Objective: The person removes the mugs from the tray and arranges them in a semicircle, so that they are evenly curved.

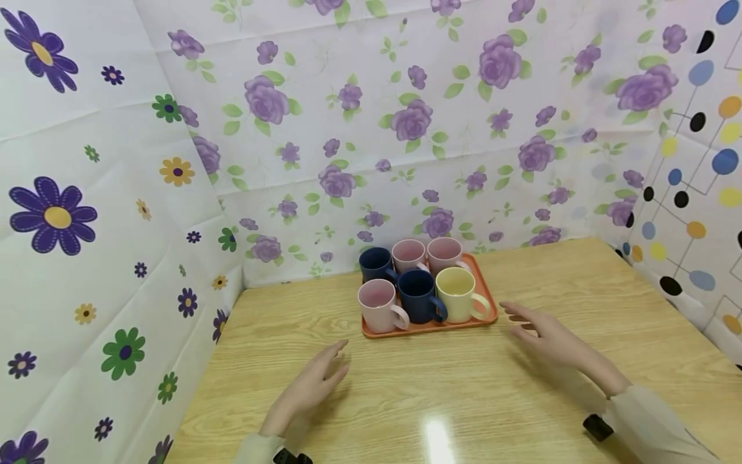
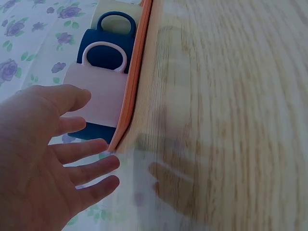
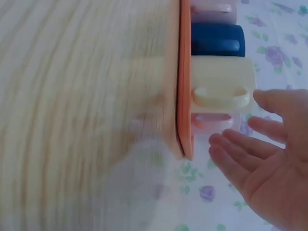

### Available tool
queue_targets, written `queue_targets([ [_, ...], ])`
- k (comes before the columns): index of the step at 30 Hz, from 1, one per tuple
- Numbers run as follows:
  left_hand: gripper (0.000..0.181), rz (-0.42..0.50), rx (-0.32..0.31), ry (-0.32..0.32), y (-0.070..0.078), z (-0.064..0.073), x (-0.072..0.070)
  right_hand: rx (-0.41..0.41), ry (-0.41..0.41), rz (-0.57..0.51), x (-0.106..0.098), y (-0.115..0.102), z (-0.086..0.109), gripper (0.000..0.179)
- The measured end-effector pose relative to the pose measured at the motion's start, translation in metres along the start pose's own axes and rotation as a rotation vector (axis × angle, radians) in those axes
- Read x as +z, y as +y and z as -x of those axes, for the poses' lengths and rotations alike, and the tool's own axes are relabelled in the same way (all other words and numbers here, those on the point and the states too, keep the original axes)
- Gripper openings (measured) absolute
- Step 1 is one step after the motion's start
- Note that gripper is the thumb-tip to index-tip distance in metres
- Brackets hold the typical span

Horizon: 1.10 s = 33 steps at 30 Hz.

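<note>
An orange tray [image 1: 429, 329] on the wooden table carries several mugs in two rows. Its front row has a pink mug [image 1: 379, 309], a dark blue mug [image 1: 417, 298] and a pale yellow mug [image 1: 456, 298], handles turned to the right. Behind them stand another dark blue mug [image 1: 375, 263] and two more pink mugs [image 1: 408, 252]. My left hand [image 1: 310, 383] hovers left of the tray's front corner, fingers spread and nothing held. To the right of the tray, my right hand [image 1: 547, 335] hangs over the table with extended fingers, nearest the yellow mug, holding nothing.
The wooden table [image 1: 371, 399] reaches back to a cloth wall [image 1: 359, 135] with purple flowers. A flower-print cloth [image 1: 116, 277] closes off the left side, a dotted cloth [image 1: 690, 193] the right. Light glares off the tabletop near the front.
</note>
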State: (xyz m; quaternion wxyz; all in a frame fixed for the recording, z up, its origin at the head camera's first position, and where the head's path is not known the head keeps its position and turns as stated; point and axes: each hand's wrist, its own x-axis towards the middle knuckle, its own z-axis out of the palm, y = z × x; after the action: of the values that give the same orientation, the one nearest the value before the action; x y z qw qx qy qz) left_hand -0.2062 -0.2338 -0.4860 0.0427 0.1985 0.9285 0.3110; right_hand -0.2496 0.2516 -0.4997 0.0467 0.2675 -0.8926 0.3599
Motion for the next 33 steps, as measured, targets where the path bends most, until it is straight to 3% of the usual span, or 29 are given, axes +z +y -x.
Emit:
queue_targets([
  [6, 0.054, 0.059, 0.008, 0.01, -0.004, -0.004, 0.002, -0.009, 0.107, -0.062, 0.005, 0.002, -0.008, 0.039],
  [11, 0.051, 0.104, -0.026, 0.038, -0.006, -0.01, 0.003, 0.051, 0.164, -0.081, 0.009, 0.0, -0.014, 0.036],
  [17, 0.043, 0.175, -0.077, 0.075, -0.003, -0.021, 0.004, 0.103, 0.198, -0.109, 0.014, 0.0, -0.022, 0.035],
  [28, 0.034, 0.249, -0.148, 0.215, -0.006, -0.041, 0.009, 0.139, 0.238, -0.185, 0.024, 0.0, -0.035, 0.033],
  [33, 0.032, 0.364, -0.21, 0.228, -0.005, -0.05, 0.012, 0.167, 0.24, -0.208, 0.029, 0.0, -0.04, 0.035],
])
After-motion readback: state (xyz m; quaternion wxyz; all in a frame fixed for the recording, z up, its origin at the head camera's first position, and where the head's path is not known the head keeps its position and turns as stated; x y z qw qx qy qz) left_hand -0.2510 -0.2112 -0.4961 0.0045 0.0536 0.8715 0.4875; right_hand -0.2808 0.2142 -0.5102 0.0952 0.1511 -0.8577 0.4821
